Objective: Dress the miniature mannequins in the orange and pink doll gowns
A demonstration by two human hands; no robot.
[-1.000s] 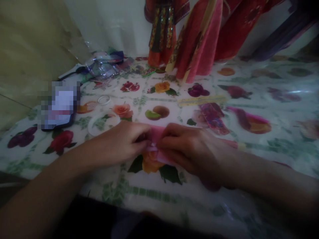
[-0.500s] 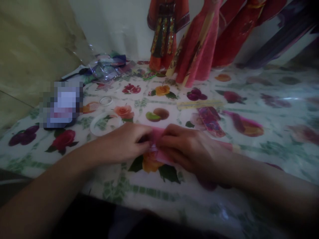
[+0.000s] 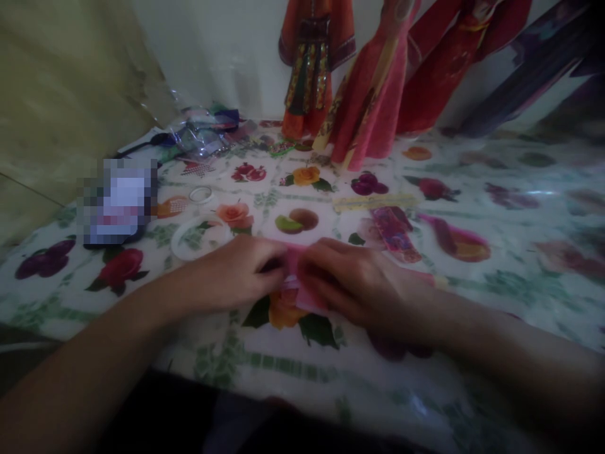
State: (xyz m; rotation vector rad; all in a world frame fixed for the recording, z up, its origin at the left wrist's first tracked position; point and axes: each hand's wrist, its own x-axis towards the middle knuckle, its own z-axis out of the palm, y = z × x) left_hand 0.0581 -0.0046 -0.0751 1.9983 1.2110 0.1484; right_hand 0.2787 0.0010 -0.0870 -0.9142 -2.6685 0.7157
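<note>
A flat pink piece, perhaps cloth or paper, lies on the tablecloth between my two hands. My left hand grips its left part, thumb and fingers pinched together. Close beside it, the curled fingers of my right hand press on the same piece and cover much of it. A small pale strip shows on the pink piece between the fingertips; its kind I cannot make out. The piece's right end reaches out past my right hand. Just behind my left hand lies a large white ring, like a tape roll.
A smaller white ring and a blurred-out phone are at the left. Patterned fabric, a yellow ruler-like strip and a pink-edged scrap lie behind my right hand. Costumed figures lean against the wall; plastic bags sit back left.
My right hand has shifted very slightly at the pink piece, and a bit more of the pale strip shows. The view has moved a little; both hands keep their grip.
</note>
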